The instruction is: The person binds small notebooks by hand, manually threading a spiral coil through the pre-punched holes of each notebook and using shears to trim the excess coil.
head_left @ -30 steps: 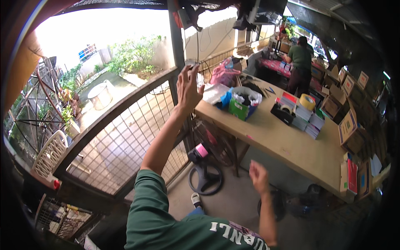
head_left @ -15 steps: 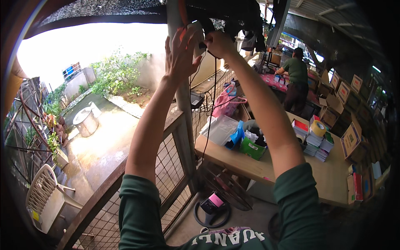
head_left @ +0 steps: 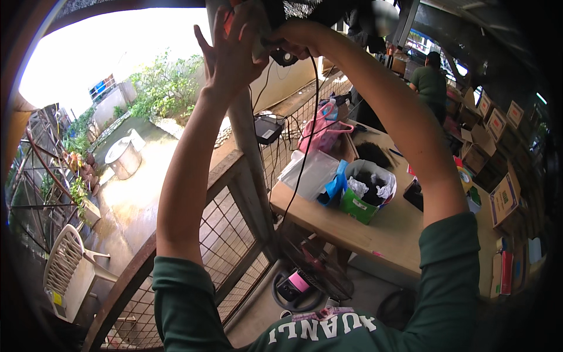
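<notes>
Both my arms reach up to a metal post (head_left: 245, 126) at the top of the view. My left hand (head_left: 230, 50) has its fingers spread against a pale box (head_left: 261, 41) on the post, which it partly covers. Beside it my right hand (head_left: 299, 36) is closed around a small black plug (head_left: 285, 57), whose round end shows below the fingers. A black cable (head_left: 316, 88) hangs down from under the right hand past the table. An orange-red piece (head_left: 229, 22) shows behind my left fingers. The exact grip is partly hidden.
A wooden table (head_left: 316, 220) holds a green and white bucket (head_left: 359, 208), clear plastic sheets (head_left: 314, 173) and a pink bag (head_left: 322, 135). Below stand a fan (head_left: 316, 264) and a mesh gate (head_left: 231, 234). Cardboard boxes (head_left: 504, 193) and another person (head_left: 429, 82) are at right.
My view has shifted, and both hands sit higher in it. The black plug now shows more plainly below my right hand. The bucket has come out from behind my right arm.
</notes>
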Tool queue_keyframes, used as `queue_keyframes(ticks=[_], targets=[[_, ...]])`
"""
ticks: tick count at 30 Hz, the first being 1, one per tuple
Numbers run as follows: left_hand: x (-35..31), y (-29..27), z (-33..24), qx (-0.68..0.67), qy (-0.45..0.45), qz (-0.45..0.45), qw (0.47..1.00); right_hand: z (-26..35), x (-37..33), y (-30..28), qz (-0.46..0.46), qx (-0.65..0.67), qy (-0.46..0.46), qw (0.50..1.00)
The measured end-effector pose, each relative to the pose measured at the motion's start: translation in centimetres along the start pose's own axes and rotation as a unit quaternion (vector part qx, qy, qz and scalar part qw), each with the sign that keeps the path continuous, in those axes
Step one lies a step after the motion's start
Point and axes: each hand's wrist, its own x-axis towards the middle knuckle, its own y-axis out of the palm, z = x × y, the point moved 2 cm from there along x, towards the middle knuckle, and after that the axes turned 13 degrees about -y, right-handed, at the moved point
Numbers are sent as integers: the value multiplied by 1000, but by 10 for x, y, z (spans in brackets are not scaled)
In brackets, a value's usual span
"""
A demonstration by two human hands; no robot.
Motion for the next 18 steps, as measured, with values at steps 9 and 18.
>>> queue_keyframes(ticks=[9, 18], targets=[[3, -23, -8, -34, -8, 45, 998, -34, 33, 20, -20, 235, -67, 969], [1, -12, -35, 99, -83, 125, 984, -54, 8, -28, -36, 283, 24, 958]])
